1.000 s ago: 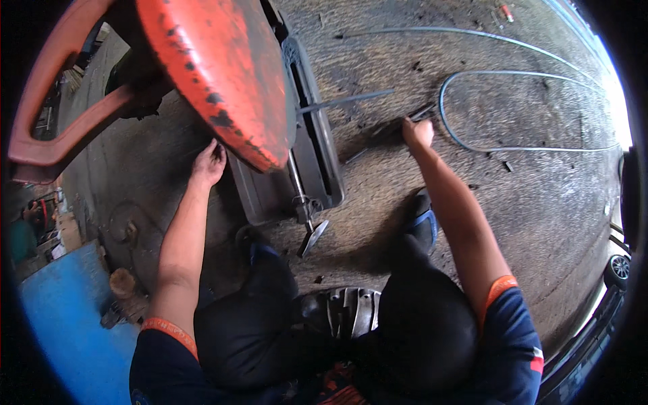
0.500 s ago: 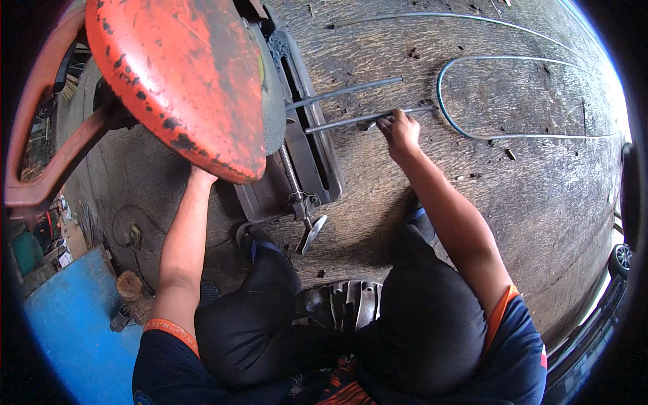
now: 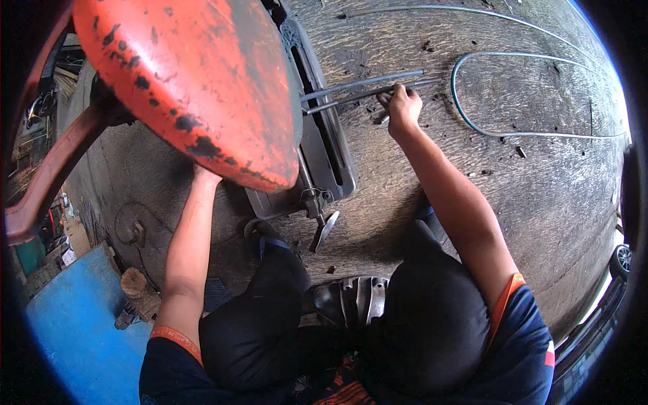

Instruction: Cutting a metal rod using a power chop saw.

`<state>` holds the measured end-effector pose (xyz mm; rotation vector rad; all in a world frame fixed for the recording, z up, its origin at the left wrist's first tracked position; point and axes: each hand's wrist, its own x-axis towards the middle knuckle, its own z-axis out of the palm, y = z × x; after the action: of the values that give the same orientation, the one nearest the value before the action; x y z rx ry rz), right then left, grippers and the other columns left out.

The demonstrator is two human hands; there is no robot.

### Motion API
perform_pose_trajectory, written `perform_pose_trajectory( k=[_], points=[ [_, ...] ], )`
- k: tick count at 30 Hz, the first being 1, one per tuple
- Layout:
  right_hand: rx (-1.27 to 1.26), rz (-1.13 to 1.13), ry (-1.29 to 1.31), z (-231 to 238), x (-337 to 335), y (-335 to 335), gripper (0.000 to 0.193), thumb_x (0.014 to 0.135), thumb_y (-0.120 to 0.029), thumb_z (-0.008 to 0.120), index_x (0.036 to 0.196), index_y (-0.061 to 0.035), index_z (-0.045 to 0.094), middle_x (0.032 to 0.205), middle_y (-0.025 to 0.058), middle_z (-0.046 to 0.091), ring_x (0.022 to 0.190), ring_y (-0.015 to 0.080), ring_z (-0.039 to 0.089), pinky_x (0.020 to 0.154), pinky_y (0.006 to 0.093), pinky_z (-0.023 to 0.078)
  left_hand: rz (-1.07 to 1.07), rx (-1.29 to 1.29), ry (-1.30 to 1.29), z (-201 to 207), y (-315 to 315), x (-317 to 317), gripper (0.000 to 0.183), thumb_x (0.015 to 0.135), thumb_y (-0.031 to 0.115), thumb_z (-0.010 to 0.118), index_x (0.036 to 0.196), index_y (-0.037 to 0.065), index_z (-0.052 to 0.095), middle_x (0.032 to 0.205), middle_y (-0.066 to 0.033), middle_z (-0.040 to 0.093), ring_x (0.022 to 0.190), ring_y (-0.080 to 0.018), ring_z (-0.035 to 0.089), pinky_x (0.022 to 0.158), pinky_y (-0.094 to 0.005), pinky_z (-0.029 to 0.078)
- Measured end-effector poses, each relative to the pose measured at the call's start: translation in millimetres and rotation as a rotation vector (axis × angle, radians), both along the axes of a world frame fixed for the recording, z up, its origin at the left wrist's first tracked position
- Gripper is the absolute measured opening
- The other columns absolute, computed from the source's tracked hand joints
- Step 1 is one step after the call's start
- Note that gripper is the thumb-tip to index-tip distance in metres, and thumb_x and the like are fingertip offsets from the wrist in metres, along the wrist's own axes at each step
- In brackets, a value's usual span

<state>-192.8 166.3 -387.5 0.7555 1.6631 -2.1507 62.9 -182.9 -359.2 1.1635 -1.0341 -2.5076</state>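
A cut-off saw with a worn red blade guard (image 3: 196, 81) stands in front of me on the left. My right hand (image 3: 403, 111) is closed on a thin grey metal rod (image 3: 347, 99), whose left end passes behind the guard over the saw base (image 3: 343, 172). Just beyond it, nearly parallel, a second grey rod (image 3: 371, 81) sticks out from the saw. My left hand (image 3: 206, 177) reaches in under the guard; its fingers are hidden there. On the near side of the base is a clamp screw (image 3: 307, 172) with a flat metal handle (image 3: 325, 231).
A long bent tube (image 3: 466, 121) loops over the stained floor on the right, and another length (image 3: 432, 9) curves farther off. Between my legs sits a ribbed metal part (image 3: 361, 297). A blue sheet (image 3: 81, 310) and a wood block (image 3: 133, 282) lie at the lower left.
My right hand has moved the rod away from me, closer to the second rod. The rod's left end, visible before, is now behind the guard. The view has shifted slightly.
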Motion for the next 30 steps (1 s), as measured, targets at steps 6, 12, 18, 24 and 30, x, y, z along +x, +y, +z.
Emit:
perform_pose_trajectory(
  k=[6, 12, 18, 24, 30],
  points=[
    [-0.040, -0.076, -0.047, 9.0, -5.0, -15.7, 0.026, 0.089, -0.012, 0.046, 0.103, 0.0105, 0.045, 0.094, 0.0146, 0.050, 0.071, 0.0204, 0.059, 0.066, 0.0329, 0.060, -0.355, 0.347, 0.423, -74.4, -81.9, 47.4, 0.058, 0.091, 0.055, 0.030, 0.130, 0.014, 0.042, 0.137, -0.0059, 0.040, 0.124, -0.0255, 0.037, 0.104, -0.0468, 0.029],
    [-0.149, -0.058, -0.092, 9.7, -2.2, -24.2, 0.024, 0.090, -0.009, 0.047, 0.108, 0.0069, 0.047, 0.092, 0.0133, 0.055, 0.070, 0.0197, 0.060, 0.062, 0.0309, 0.056, -0.273, 0.327, 0.339, -68.3, -64.0, 37.1, 0.055, 0.091, 0.051, 0.032, 0.129, 0.013, 0.044, 0.135, -0.0064, 0.042, 0.123, -0.0260, 0.039, 0.103, -0.0466, 0.031],
    [-0.175, 0.013, -0.125, 3.5, -9.6, -25.0, 0.025, 0.092, -0.012, 0.049, 0.109, 0.0053, 0.044, 0.088, 0.0122, 0.053, 0.075, 0.0221, 0.061, 0.068, 0.0334, 0.059, -0.191, 0.283, 0.255, -46.3, -57.7, 51.6, 0.051, 0.092, 0.047, 0.035, 0.127, 0.012, 0.045, 0.134, -0.0070, 0.044, 0.121, -0.0264, 0.042, 0.103, -0.0464, 0.033],
    [-0.242, -0.020, -0.195, 7.3, -14.7, -23.6, 0.020, 0.090, -0.016, 0.055, 0.101, 0.0002, 0.049, 0.082, 0.0086, 0.053, 0.069, 0.0203, 0.060, 0.064, 0.0318, 0.059, -0.091, 0.221, 0.163, -26.8, -49.8, 43.3, 0.048, 0.092, 0.042, 0.037, 0.126, 0.010, 0.047, 0.132, -0.0075, 0.047, 0.120, -0.0269, 0.044, 0.102, -0.0462, 0.034],
    [-0.243, -0.029, -0.220, 7.4, -17.4, -20.2, 0.032, 0.089, -0.019, 0.059, 0.108, 0.0050, 0.050, 0.086, 0.0110, 0.055, 0.066, 0.0182, 0.058, 0.059, 0.0296, 0.057, 0.020, 0.157, 0.077, -18.7, -34.6, 35.0, 0.044, 0.092, 0.038, 0.039, 0.124, 0.009, 0.048, 0.130, -0.0081, 0.049, 0.119, -0.0273, 0.046, 0.101, -0.0459, 0.036]
  ],
)
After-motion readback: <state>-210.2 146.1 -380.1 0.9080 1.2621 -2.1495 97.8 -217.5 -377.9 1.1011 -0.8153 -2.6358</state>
